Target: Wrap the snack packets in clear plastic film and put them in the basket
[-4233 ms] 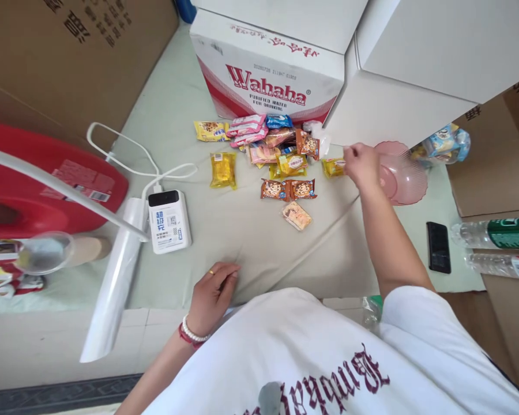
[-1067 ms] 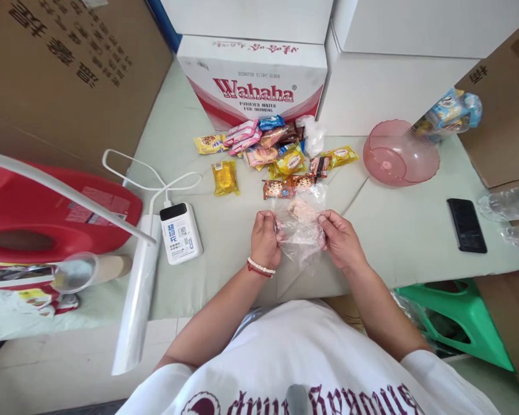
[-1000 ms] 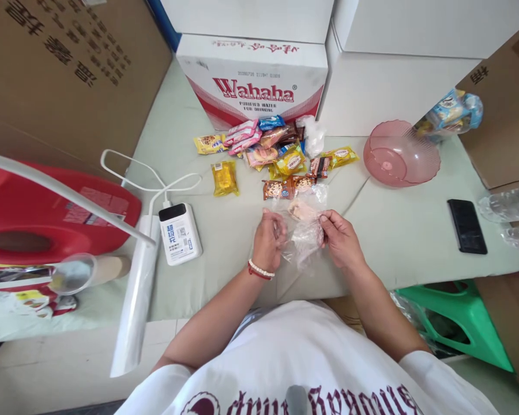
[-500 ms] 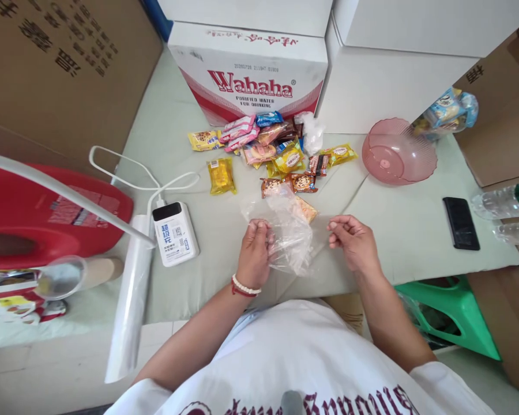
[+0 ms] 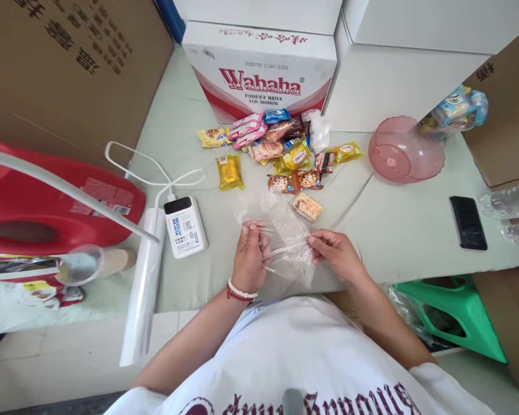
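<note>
A clear plastic bag [image 5: 285, 230] is stretched between my hands, low over the near part of the table. My left hand [image 5: 249, 253] pinches its left side. At the right side, the fingers of my right hand [image 5: 332, 251] are closed on the bag's edge. Just beyond the bag lies a wrapped pale biscuit [image 5: 308, 207]. Behind that are brown cookie packets [image 5: 296, 181] and a heap of wrapped snacks in yellow, pink and blue [image 5: 281, 138]. A yellow packet [image 5: 230, 172] lies apart to the left.
A pink bowl [image 5: 406, 151] and a black phone [image 5: 467, 223] are on the right. On the left are a white power bank [image 5: 185, 226] with a cable, a plastic film roll [image 5: 142, 288], a cup [image 5: 84, 266] and a red jug [image 5: 60, 196]. A Wahaba carton [image 5: 263, 75] stands behind.
My right hand has moved left and taken hold of the bag's edge. The bag has shifted a little, so the pale biscuit is now uncovered. The camera view has swung slightly.
</note>
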Action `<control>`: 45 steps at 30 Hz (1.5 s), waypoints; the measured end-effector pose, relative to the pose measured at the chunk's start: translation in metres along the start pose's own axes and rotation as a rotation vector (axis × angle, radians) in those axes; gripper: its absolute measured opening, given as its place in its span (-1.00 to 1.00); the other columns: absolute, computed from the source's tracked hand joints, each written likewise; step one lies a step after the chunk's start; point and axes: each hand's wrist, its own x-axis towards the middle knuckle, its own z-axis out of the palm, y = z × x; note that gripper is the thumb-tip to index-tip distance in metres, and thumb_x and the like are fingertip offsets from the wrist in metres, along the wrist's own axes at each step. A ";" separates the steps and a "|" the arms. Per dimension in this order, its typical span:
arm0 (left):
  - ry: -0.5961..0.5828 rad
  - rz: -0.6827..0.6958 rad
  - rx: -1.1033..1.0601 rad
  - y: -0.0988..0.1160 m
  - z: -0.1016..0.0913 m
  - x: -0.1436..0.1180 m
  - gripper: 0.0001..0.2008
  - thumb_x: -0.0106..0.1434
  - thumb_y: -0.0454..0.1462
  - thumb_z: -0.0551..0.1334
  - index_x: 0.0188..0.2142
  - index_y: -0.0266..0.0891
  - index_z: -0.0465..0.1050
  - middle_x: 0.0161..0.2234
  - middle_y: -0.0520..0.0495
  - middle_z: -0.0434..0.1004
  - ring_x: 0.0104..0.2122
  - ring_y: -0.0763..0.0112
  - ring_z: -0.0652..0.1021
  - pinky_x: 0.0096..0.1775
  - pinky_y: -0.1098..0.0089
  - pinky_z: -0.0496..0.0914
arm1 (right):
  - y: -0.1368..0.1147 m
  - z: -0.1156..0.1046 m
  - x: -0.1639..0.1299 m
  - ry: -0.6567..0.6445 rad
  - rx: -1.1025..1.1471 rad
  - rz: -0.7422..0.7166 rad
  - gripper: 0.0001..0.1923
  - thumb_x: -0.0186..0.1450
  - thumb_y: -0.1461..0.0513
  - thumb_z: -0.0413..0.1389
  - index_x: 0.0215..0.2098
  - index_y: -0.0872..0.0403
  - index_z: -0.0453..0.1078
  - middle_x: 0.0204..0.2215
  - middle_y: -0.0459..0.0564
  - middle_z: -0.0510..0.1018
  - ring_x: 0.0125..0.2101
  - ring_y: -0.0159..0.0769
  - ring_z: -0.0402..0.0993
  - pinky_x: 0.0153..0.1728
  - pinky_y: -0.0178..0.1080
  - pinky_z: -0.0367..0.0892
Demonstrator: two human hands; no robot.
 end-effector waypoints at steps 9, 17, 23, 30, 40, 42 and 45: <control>0.007 0.011 0.101 0.001 -0.019 -0.002 -0.57 0.31 0.19 0.23 -0.14 -0.07 0.31 -0.53 0.19 0.20 -0.70 0.62 0.13 -0.72 0.60 0.02 | -0.009 -0.018 -0.002 0.066 -0.031 -0.011 -0.48 0.11 -0.17 0.34 -0.25 0.04 0.46 -0.42 -0.10 0.49 -0.50 -0.41 0.35 -0.64 -0.40 0.23; -0.051 0.019 0.143 -0.004 -0.020 -0.003 -0.54 0.32 0.20 0.21 -0.07 -0.06 0.32 -0.50 0.19 0.18 -0.68 0.61 0.09 -0.68 0.55 -0.01 | 0.002 0.008 0.011 0.113 0.007 -0.125 -0.57 0.09 -0.10 0.36 -0.38 0.03 0.40 -0.56 -0.18 0.35 -0.55 -0.44 0.22 -0.59 -0.37 0.24; 0.095 0.101 0.463 0.003 -0.054 0.025 -0.56 0.31 0.14 0.22 -0.09 -0.14 0.34 -0.47 0.14 0.22 -0.61 0.53 0.21 -0.63 0.50 0.11 | -0.012 -0.057 0.013 0.127 0.018 -0.005 -0.47 -0.04 -0.09 0.46 -0.39 0.05 0.37 -0.58 -0.20 0.39 -0.66 -0.53 0.16 -0.71 -0.42 0.04; 0.320 1.256 1.111 -0.013 -0.055 0.014 -0.60 0.23 -0.22 0.36 0.04 -0.16 0.36 -0.06 -0.22 0.43 0.06 0.04 0.46 0.07 -0.03 0.38 | -0.013 -0.066 0.018 0.072 0.021 0.014 -0.42 -0.02 -0.11 0.46 -0.36 0.04 0.29 -0.47 -0.13 0.57 -0.72 -0.62 0.02 -0.72 -0.44 -0.09; -0.660 1.281 1.515 -0.012 -0.081 0.033 -0.75 0.37 -0.44 0.15 -0.20 -0.12 0.56 -0.05 -0.05 0.68 0.23 0.23 0.48 0.38 -0.18 0.07 | -0.004 -0.077 0.021 0.178 0.030 0.029 -0.50 -0.01 0.00 0.44 -0.33 0.03 0.31 -0.63 -0.25 0.37 -0.72 -0.58 0.03 -0.71 -0.43 -0.16; -0.787 1.253 1.511 -0.004 -0.099 0.029 -0.76 0.35 -0.45 0.15 -0.27 -0.15 0.55 0.02 -0.07 0.66 0.29 0.22 0.43 0.39 -0.10 0.13 | -0.004 -0.089 0.021 0.240 -0.063 0.005 -0.55 0.02 0.00 0.40 -0.34 0.03 0.32 -0.65 -0.24 0.36 -0.73 -0.56 0.04 -0.71 -0.41 -0.15; -0.828 1.185 1.509 0.001 -0.113 0.017 -0.80 0.34 -0.41 0.16 -0.28 -0.17 0.55 0.07 -0.16 0.63 0.26 0.20 0.47 0.31 0.01 0.31 | -0.002 -0.099 0.018 0.254 -0.141 0.004 -0.57 0.05 -0.02 0.38 -0.37 0.03 0.32 -0.65 -0.24 0.36 -0.73 -0.56 0.02 -0.71 -0.39 -0.15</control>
